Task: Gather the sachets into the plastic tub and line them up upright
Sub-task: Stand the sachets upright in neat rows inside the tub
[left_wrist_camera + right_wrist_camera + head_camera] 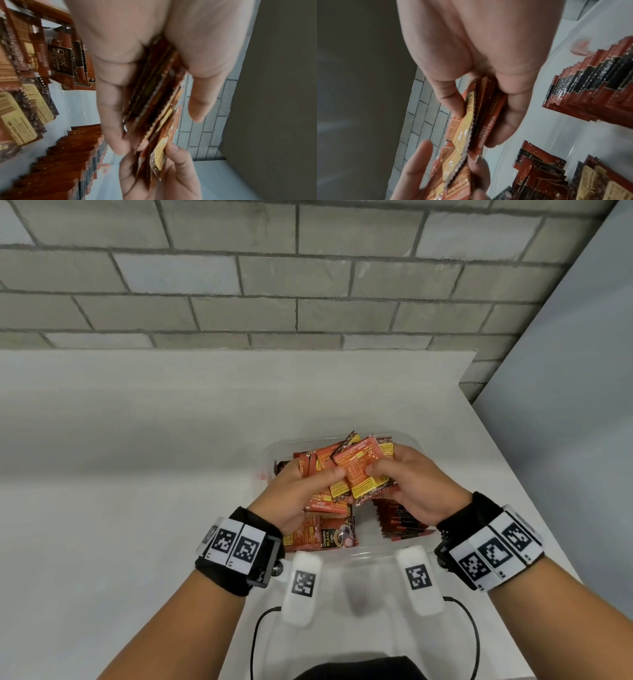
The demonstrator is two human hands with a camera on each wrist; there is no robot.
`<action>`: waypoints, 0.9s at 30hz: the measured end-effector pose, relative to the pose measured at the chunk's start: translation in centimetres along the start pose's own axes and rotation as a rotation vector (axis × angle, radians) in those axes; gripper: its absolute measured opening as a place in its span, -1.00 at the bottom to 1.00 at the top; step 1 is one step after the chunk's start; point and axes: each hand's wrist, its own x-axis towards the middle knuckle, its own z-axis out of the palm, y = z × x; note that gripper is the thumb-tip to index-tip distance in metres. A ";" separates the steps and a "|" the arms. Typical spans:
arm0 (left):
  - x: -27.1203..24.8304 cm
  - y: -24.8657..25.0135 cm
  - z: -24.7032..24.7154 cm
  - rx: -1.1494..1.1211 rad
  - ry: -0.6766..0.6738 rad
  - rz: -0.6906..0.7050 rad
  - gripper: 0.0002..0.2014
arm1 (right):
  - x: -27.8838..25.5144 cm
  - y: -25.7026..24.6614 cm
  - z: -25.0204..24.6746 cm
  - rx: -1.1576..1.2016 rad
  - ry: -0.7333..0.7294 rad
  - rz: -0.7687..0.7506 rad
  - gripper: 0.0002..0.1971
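Observation:
Both hands hold a fanned bundle of red and yellow sachets [356,470] above the clear plastic tub [274,450]. My left hand [308,484] grips the bundle's left side, thumb on top. My right hand [404,474] pinches its right side. In the left wrist view the stack of sachets [154,97] sits edge-on between thumb and fingers. The right wrist view shows the same sachets [477,116] clamped in my right hand. A row of upright sachets [400,525] stands in the tub under my right hand. Loose flat sachets [322,535] lie at the tub's near left.
The tub sits on a white counter [137,474] close to its right edge. A grey brick wall [274,285] runs behind. A pale panel [565,405] rises at the right. Two white tagged camera pods [303,583] hang under my wrists.

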 end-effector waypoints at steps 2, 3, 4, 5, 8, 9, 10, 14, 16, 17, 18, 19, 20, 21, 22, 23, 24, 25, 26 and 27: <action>-0.2 -0.2 -0.2 -0.149 0.039 -0.058 -0.68 | -0.1 0.2 -0.3 0.057 0.039 -0.012 -0.78; -0.3 -0.3 -0.4 -0.205 0.060 -0.073 -0.67 | -0.2 0.4 -0.4 0.083 0.057 -0.014 -0.79; -0.3 -0.5 -0.5 -0.221 0.077 -0.074 -0.72 | -0.3 0.6 -0.5 0.101 0.070 -0.015 -0.80; -0.4 -0.7 -0.6 -0.206 0.088 -0.068 -0.81 | -0.4 0.9 -0.5 0.113 0.075 -0.012 -0.80; -0.6 -1.0 -0.3 -0.111 0.084 -0.007 -0.83 | -0.6 1.5 -0.3 0.146 0.067 0.012 -0.79; -0.6 -1.0 -0.2 -0.093 0.080 0.018 -0.81 | -0.7 1.6 -0.2 0.149 0.064 0.021 -0.79; -0.6 -1.1 -0.2 -0.079 0.082 0.045 -0.78 | -0.7 1.7 -0.1 0.147 0.063 0.027 -0.80; -0.4 -1.3 0.2 -0.058 0.123 0.116 -0.71 | -0.8 2.0 0.0 0.157 0.060 0.044 -0.81; -0.4 -1.4 0.2 -0.079 0.159 0.102 -0.82 | -1.0 2.0 0.0 0.177 0.061 0.038 -0.81; -0.3 -1.5 0.2 -0.119 0.177 0.075 -0.85 | -1.0 2.0 0.0 0.183 0.070 0.030 -0.82; -0.2 -1.5 0.1 -0.174 0.190 0.040 -0.86 | -1.0 2.1 0.0 0.183 0.080 0.021 -0.81; -0.2 -1.5 0.0 -0.222 0.196 0.014 -0.87 | -1.0 2.1 -0.1 0.183 0.088 0.013 -0.81; -0.2 -1.5 -0.1 -0.240 0.194 0.007 -0.87 | -1.0 2.1 -0.1 0.182 0.094 0.010 -0.80; -0.2 -1.5 0.0 -0.232 0.184 0.012 -0.86 | -1.1 2.1 -0.1 0.180 0.096 0.009 -0.80; -0.3 -1.5 0.1 -0.207 0.168 0.027 -0.85 | -1.1 2.1 -0.1 0.177 0.094 0.011 -0.80; -0.4 -1.5 0.2 -0.171 0.160 0.052 -0.83 | -1.1 2.1 -0.1 0.175 0.087 0.013 -0.80; -0.4 -1.6 0.3 -0.126 0.157 0.078 -0.81 | -1.1 2.2 0.0 0.173 0.076 0.018 -0.80; -0.5 -1.6 0.4 -0.086 0.161 0.093 -0.80 | -1.2 2.2 0.1 0.170 0.065 0.021 -0.80; -0.4 -1.7 0.4 -0.063 0.182 0.096 -0.80 | -1.2 2.1 0.2 0.164 0.055 0.022 -0.80; -0.4 -1.6 0.5 -0.049 0.204 0.095 -0.81 | -1.2 2.2 0.4 0.158 0.052 0.021 -0.79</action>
